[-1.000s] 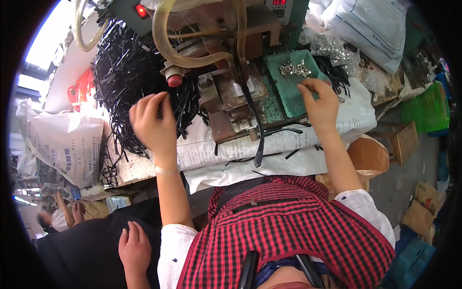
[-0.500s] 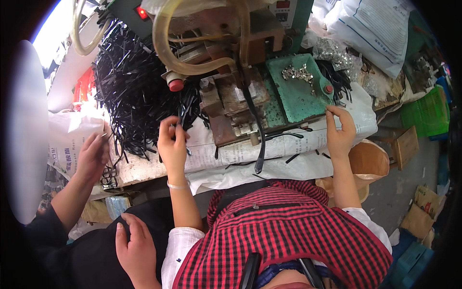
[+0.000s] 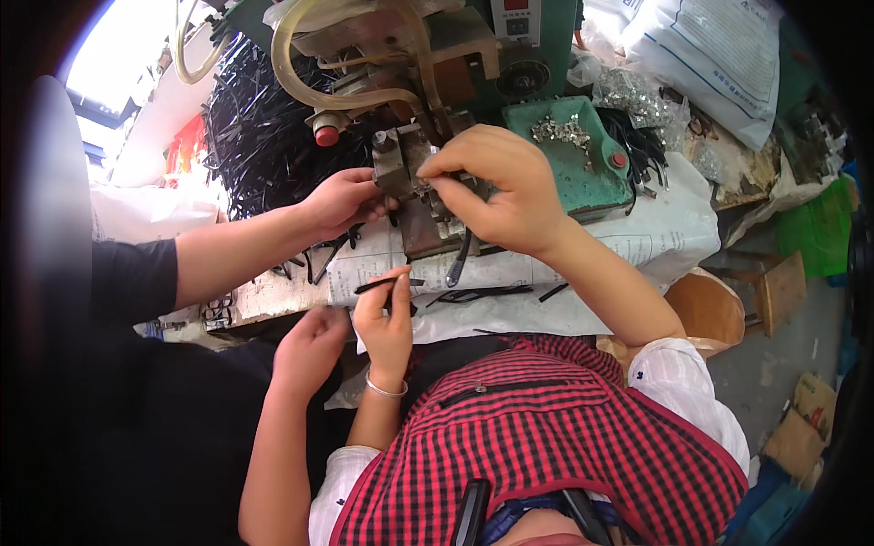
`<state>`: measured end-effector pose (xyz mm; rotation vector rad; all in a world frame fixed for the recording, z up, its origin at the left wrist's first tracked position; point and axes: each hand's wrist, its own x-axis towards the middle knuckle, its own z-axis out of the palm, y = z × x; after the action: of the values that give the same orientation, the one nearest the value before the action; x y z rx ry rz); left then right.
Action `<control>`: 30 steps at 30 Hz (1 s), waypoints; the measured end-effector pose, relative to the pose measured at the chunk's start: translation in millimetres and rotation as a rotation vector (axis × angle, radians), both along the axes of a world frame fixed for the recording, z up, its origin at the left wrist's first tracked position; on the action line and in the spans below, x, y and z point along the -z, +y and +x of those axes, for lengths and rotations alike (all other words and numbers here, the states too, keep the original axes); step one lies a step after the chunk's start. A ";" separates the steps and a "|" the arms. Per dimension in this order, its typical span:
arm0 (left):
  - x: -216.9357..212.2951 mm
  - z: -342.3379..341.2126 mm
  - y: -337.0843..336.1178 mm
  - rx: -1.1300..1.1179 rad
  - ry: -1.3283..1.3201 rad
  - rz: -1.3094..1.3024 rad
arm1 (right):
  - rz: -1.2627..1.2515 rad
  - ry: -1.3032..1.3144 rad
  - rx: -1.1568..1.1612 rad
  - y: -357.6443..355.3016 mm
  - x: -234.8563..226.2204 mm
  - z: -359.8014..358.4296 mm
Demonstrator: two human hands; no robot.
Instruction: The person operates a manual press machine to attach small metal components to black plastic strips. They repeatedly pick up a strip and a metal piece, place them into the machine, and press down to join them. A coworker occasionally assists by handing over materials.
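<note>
My left hand [image 3: 386, 320], with a bracelet at its wrist, pinches a black plastic eyeglass temple [image 3: 375, 285] in front of the bench edge. At the machine's metal jig [image 3: 391, 168], my right hand [image 3: 510, 187] is closed, thumb and fingertips pinched together; whatever they hold is too small to make out. Another black temple [image 3: 458, 264] sticks out of the jig toward me, its rounded tip over the white sheet. A co-worker's hand [image 3: 344, 205] reaches in from the left and touches the jig's left side. The co-worker's other hand [image 3: 314, 350] is beside my left wrist.
A large heap of black temples [image 3: 269, 136] lies left of the machine. Right of it stands a green tray [image 3: 596, 187] with small metal pieces [image 3: 562, 132] and a red button [image 3: 618, 160]. A hose [image 3: 282, 55] loops above the jig. An open paper bag [image 3: 706, 309] stands at right.
My right hand has moved left from the green tray to the jig. My left hand has drawn back from the heap toward me with a temple. The co-worker's hand has reached in to the jig.
</note>
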<state>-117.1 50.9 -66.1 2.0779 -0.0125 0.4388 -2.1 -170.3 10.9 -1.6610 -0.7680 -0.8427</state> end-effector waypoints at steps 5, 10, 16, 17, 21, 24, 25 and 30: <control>-7.3 -18.3 -25.6 0.169 -0.225 0.258 | -0.103 0.063 -0.045 -0.7 3.6 -19.7; 4.6 -50.0 -28.5 0.433 -0.083 0.319 | -0.138 0.155 -0.083 -38.2 17.2 -68.9; 11.2 -52.6 -57.3 0.593 0.079 0.349 | 0.206 0.663 0.199 -117.0 80.8 -122.3; 15.8 -50.1 -63.6 0.582 0.028 0.385 | 0.236 0.715 0.237 -125.4 94.2 -133.5; 22.4 -34.5 -93.5 0.529 -0.113 0.546 | 0.130 0.711 0.440 -163.2 154.0 -180.4; 24.7 -23.5 -114.1 0.424 -0.184 0.675 | 0.028 0.765 0.688 -205.7 206.6 -219.4; 31.0 -18.7 -116.6 0.375 -0.191 0.752 | -0.069 0.835 0.761 -220.8 212.9 -230.7; 57.7 -5.2 -127.5 0.346 -0.195 0.856 | -0.580 1.153 0.863 -267.9 292.8 -280.1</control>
<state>-122.3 -76.5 -123.8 2.7729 -0.7846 0.4637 -282.2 -438.2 -281.9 -2.6067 0.6248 -0.0369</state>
